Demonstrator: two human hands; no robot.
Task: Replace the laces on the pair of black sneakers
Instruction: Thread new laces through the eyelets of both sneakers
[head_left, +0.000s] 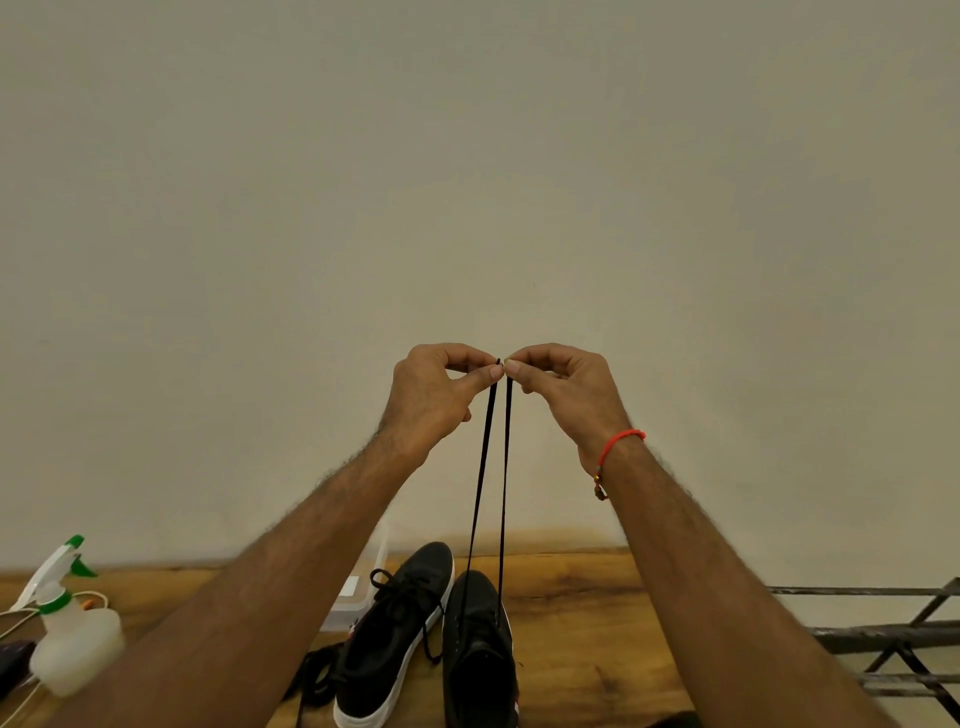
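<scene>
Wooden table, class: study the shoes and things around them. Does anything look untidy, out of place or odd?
One oddity: a loose black lace lies bunched on the table beside the left sneaker. A spray bottle sits far left. Otherwise orderly: both hands pinch the ends of the right sneaker's lace level.

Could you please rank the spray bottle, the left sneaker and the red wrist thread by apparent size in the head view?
1. left sneaker
2. spray bottle
3. red wrist thread
The thread sits nearer the camera, yet looks smallest.
</scene>
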